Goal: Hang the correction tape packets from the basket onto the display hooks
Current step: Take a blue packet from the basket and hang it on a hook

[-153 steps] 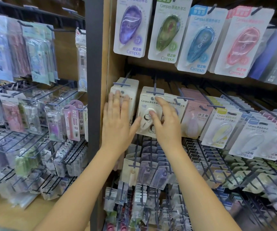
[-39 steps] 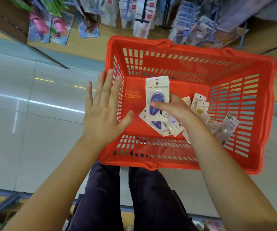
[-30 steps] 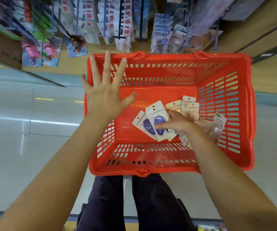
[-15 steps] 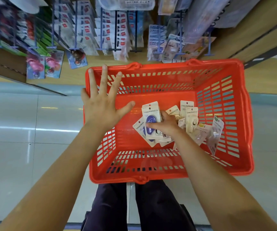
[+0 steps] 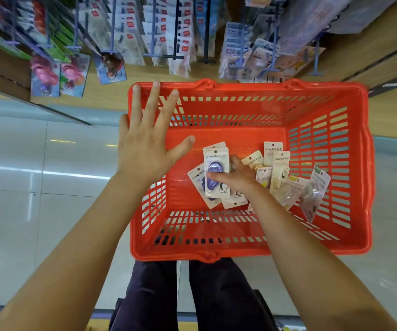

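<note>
**Purple packet gripped for another trip to the hooks**

Half a second on, the right hand (image 5: 234, 176) has drawn its packets a little toward the middle of the frame, while the left hand (image 5: 145, 144) has slid up along the basket's left wall.

Head view: the red basket (image 5: 252, 249) fills the centre and right of the frame, sitting on the floor ahead of the person's dark trouser legs (image 5: 185, 295). The right hand reaches into it, fingers and thumb curled round a purple correction tape packet (image 5: 215, 173), with at least one more card held behind it. More loose packets (image 5: 278, 173) lie in a heap just to the right, on the basket floor. The left hand is spread flat, fingers straight, holding nothing; it sits over the basket's upper left corner, and whether it touches the rim I cannot tell. Display hooks (image 5: 176, 32) loaded with other stock run along the top of the frame.

Judging by this, the step in hand is picking up. Next comes lifting the packet clear, finding the purple row, and threading its hang-hole onto a hook.
</note>
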`<state>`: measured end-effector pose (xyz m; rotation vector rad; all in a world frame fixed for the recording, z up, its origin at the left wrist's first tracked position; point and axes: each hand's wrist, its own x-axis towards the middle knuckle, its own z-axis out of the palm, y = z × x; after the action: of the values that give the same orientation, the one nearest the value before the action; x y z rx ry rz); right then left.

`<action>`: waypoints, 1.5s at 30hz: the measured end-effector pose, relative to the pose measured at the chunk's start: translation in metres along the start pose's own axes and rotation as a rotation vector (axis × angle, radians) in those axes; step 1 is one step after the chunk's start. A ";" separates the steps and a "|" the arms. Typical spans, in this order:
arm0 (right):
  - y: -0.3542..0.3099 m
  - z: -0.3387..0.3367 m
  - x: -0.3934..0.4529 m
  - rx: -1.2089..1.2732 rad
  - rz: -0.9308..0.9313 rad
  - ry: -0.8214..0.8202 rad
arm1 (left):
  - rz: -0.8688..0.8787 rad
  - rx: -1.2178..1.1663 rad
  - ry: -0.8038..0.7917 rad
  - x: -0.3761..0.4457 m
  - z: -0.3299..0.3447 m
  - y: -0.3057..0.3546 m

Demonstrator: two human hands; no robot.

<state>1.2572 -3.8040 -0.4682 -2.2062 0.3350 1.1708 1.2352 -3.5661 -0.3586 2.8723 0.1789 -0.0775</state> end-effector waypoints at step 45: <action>-0.027 0.064 0.002 0.519 0.117 -0.425 | -0.195 -0.533 0.019 -0.055 -0.002 -0.028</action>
<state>1.2292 -3.7427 -0.4855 -1.4702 0.5220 1.3920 1.1767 -3.5453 -0.3603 2.3194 0.4141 -0.0325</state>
